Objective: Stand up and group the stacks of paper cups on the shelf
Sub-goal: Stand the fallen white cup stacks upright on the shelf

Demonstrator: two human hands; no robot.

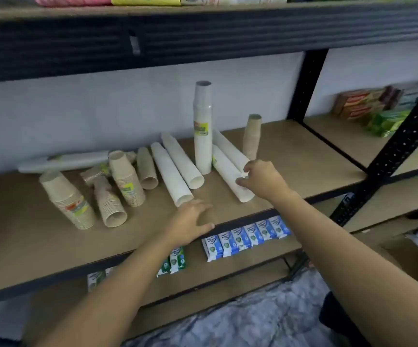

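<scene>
Two grips spread empty: right hand (263, 180) touching a fallen white stack (230, 175), left hand (190, 225) at the shelf (303, 156) edge.

Black metal shelving unit (305, 83) with tan board shelves (290, 151) fills the frame — perforated upright at right. Pale wall (102, 96) behind, evenly lit. Grey mottled floor (253, 319) at bottom centre — cardboard box (413, 259) lower right.
</scene>
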